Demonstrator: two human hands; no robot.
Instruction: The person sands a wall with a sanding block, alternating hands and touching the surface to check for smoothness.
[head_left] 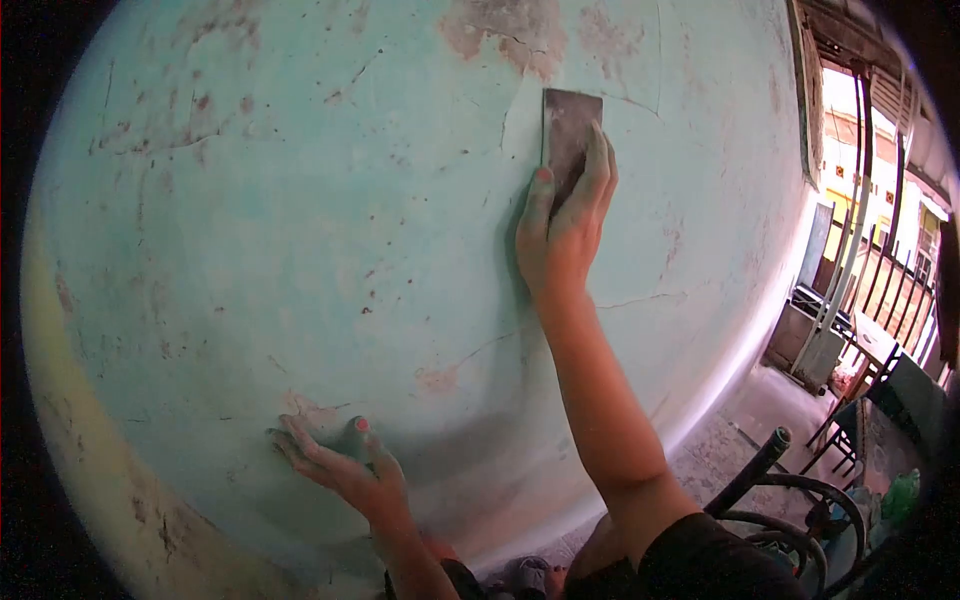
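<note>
A pale green wall (300,250) with cracks and dark, scraped patches fills most of the head view. Up at the centre right, my right hand (572,215) presses a flat, dark rectangular block (572,135) against the wall, with thumb on the left side and fingers on the right. The block stands upright, its top end bare above my fingers. Lower left, my left hand (350,470) is dusty and empty, fingers spread, near or against the wall beside a scraped patch.
At the lower right are a black curved metal frame (765,470), a dark chair (850,425) and a green object (901,495). A barred opening (885,280) lies at the far right. Dusty floor (720,430) runs along the wall's base.
</note>
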